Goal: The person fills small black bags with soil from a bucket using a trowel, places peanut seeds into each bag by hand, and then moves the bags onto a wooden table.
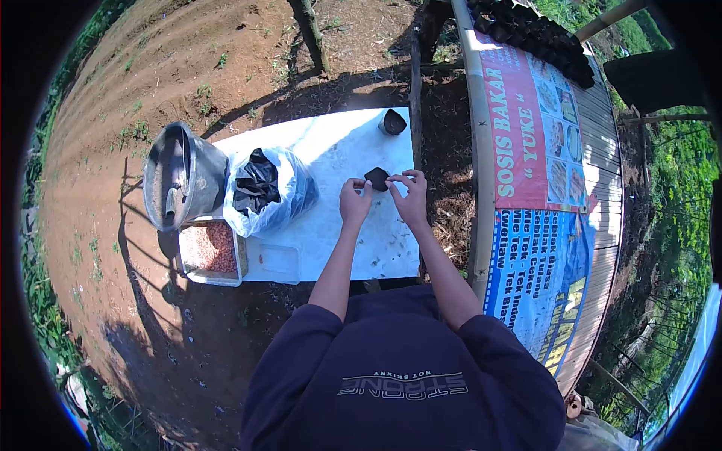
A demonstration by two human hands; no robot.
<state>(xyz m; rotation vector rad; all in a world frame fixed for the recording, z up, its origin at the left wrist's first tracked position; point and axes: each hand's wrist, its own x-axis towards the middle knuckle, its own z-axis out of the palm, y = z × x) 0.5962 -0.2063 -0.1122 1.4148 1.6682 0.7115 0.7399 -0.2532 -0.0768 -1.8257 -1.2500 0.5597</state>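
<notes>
Above the white tabletop (353, 248), a small black plastic planting bag (377, 178) is between my two hands. My left hand (356, 201) pinches its left edge with thumb and fingers. On the opposite edge, the thumb and fingertips of my right hand (410, 198) grip it, with the other fingers curled above. The opening of the bag faces up and looks dark inside. Farther back, near the table's far right corner, stands another black planting bag (392, 122), upright with dark content at its top.
Left on the table sits a clear plastic sack (304, 180) of black bags. Beside it are a dark bucket (203, 177) and a white container (241, 263) of reddish seeds. A clear shallow tray (280, 261) lies nearby. At right, a banner-covered bamboo bench (602, 248) holds several black planting bags (526, 34).
</notes>
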